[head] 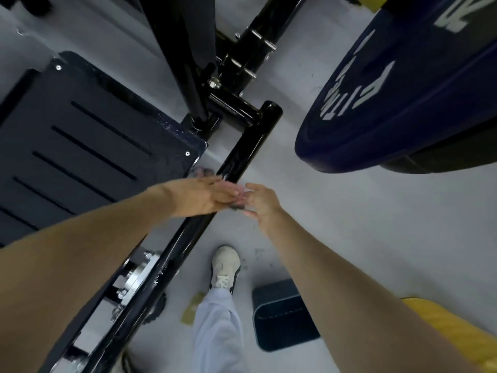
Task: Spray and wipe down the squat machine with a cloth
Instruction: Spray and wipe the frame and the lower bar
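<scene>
Head camera (wide-angle) looks down, seemingly close.

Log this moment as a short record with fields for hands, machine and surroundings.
left hand: fingers straight, above the glossy black metal frame tube
right hand: fingertips meet the left hand's; curl too blurred to judge
between hands: small dark blurred thing, possibly the cloth
footplate: dark slotted metal platform, left of the tube
weight: blue round rubber plate, upper right
ground: pale grey floor, pale sneaker on it
</scene>
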